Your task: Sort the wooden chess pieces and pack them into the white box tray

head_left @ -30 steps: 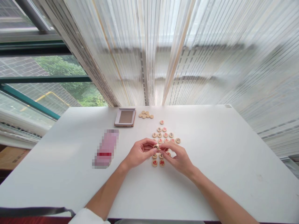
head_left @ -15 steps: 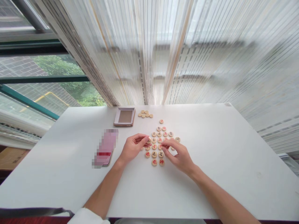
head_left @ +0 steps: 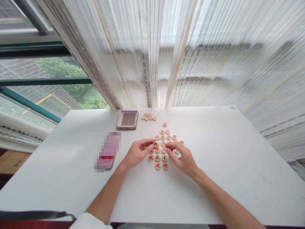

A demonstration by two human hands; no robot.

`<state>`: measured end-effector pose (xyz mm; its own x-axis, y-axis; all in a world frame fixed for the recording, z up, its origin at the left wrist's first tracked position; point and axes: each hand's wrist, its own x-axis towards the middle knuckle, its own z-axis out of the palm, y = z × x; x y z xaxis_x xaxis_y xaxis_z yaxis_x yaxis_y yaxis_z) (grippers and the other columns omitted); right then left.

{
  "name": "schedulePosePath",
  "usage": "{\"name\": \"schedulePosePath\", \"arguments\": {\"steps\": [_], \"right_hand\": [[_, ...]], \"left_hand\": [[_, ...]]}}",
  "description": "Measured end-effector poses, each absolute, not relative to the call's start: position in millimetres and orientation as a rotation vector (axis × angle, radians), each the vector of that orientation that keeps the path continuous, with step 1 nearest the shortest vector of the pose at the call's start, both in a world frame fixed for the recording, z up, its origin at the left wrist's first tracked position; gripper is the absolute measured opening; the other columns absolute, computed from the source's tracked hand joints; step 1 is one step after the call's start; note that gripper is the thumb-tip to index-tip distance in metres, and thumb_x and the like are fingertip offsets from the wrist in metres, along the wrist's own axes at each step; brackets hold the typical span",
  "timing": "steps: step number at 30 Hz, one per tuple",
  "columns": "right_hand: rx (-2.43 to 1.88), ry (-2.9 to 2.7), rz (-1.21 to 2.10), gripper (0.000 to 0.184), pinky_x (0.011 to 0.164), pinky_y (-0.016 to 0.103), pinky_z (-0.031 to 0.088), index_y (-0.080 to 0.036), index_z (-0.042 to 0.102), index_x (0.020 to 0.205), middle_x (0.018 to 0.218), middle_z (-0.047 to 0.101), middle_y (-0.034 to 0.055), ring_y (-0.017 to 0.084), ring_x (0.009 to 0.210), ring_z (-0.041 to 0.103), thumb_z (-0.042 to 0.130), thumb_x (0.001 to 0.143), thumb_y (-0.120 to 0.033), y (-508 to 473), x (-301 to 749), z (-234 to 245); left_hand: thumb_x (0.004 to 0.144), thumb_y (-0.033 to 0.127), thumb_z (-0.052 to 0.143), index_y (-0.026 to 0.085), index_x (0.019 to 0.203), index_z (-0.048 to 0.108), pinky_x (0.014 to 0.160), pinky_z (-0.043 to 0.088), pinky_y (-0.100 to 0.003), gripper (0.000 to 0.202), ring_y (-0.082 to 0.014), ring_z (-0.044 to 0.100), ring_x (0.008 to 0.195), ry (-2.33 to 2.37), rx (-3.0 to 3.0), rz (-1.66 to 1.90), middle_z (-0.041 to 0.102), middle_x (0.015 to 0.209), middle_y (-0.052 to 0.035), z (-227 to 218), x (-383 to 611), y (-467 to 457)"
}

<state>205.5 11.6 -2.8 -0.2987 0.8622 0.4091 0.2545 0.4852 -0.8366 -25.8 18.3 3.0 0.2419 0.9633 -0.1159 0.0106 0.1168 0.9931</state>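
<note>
Pinching a black-lettered disc [head_left: 155, 144] just below the frame's centre, the left hand [head_left: 136, 153] borders rows of lettered discs [head_left: 164, 150]; right of centre, the right hand [head_left: 183, 156] curves over them, thumb and fingers parted.

Your bare left hand [head_left: 137, 153], pinching a round wooden black-lettered piece [head_left: 155, 144], is covering some of the round pale wooden lettered pieces [head_left: 157, 158] at center; your bare right hand [head_left: 183, 156] is hiding others. Coarse pixel blocks are masking most of the flat pink rectangular object [head_left: 110, 150] left of center. The bottom edge is cutting off your white cloth sleeve [head_left: 88, 221], the left edge a brown cardboard box [head_left: 13, 161].
</note>
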Motion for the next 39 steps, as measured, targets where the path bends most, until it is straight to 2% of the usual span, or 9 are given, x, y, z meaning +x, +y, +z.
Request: {"name": "schedulePosePath", "arguments": {"steps": [5,9,12,15,19,27,33,39], "right_hand": [[-0.895,-1.828,0.889,0.022,0.077,0.034,0.057,-0.025,0.066,0.115,0.098,0.072,0.0048,0.018,0.082,0.067,0.064,0.094,-0.020,10,204,-4],[-0.876,-1.834,0.887,0.019,0.074,0.031,0.057,-0.026,0.068,0.111,0.093,0.071,0.0032,0.017,0.079,0.067,0.065,0.093,-0.019,10,203,-6],[-0.867,-1.823,0.903,0.022,0.073,0.032,0.057,-0.028,0.068,0.113,0.093,0.071,0.0028,0.017,0.078,0.066,0.066,0.093,-0.019,10,204,-6],[-0.883,-1.807,0.934,0.025,0.078,0.035,0.058,-0.029,0.069,0.118,0.098,0.069,0.0047,0.018,0.084,0.067,0.061,0.096,-0.021,11,206,-5],[-0.903,-1.718,1.012,0.023,0.081,0.038,0.059,-0.029,0.070,0.116,0.106,0.067,0.0077,0.021,0.096,0.067,0.057,0.098,-0.023,13,209,-4],[-0.952,-1.642,0.986,0.011,0.078,0.037,0.057,-0.026,0.071,0.104,0.095,0.070,0.0056,0.020,0.087,0.066,0.068,0.093,-0.028,18,214,0],[-0.951,-1.569,1.056,0.015,0.071,0.036,0.061,-0.024,0.072,0.102,0.092,0.068,0.0055,0.019,0.077,0.069,0.063,0.097,-0.035,19,215,-1],[-0.934,-1.539,1.113,0.022,0.083,0.039,0.065,-0.026,0.070,0.115,0.104,0.066,0.0069,0.020,0.092,0.070,0.057,0.100,-0.036,18,212,-3]], "left_hand": [[0.088,0.037,0.072,0.018,0.116,0.072,0.092,0.060,-0.035,0.034,-0.0247,0.073,0.104,1.003,1.330,0.838,0.076,0.115,-0.0094,7,-15,10],[0.084,0.037,0.076,0.017,0.106,0.072,0.081,0.062,-0.031,0.030,-0.0223,0.075,0.093,1.058,1.370,0.835,0.078,0.101,-0.0078,8,-10,8],[0.086,0.038,0.074,0.019,0.103,0.072,0.076,0.060,-0.027,0.025,-0.0190,0.074,0.088,1.131,1.495,0.841,0.078,0.098,-0.0050,9,-13,10],[0.090,0.037,0.069,0.024,0.103,0.073,0.073,0.055,-0.025,0.019,-0.0150,0.070,0.082,1.289,1.739,0.879,0.076,0.098,-0.0018,13,-25,14],[0.090,0.031,0.067,0.027,0.098,0.073,0.066,0.050,-0.026,0.011,-0.0153,0.064,0.078,1.467,1.981,0.890,0.074,0.094,-0.0002,16,-45,20],[0.088,0.030,0.070,0.024,0.092,0.073,0.082,0.048,-0.035,0.008,-0.0200,0.063,0.085,1.406,2.330,0.694,0.076,0.089,-0.0016,11,-47,19],[0.089,0.032,0.070,0.025,0.088,0.075,0.082,0.045,-0.036,0.008,-0.0209,0.064,0.087,1.355,2.423,0.605,0.078,0.092,-0.0020,8,-49,21],[0.089,0.032,0.071,0.026,0.089,0.076,0.080,0.043,-0.036,0.009,-0.0218,0.063,0.088,1.351,2.462,0.580,0.078,0.092,-0.0031,4,-45,21]]}}
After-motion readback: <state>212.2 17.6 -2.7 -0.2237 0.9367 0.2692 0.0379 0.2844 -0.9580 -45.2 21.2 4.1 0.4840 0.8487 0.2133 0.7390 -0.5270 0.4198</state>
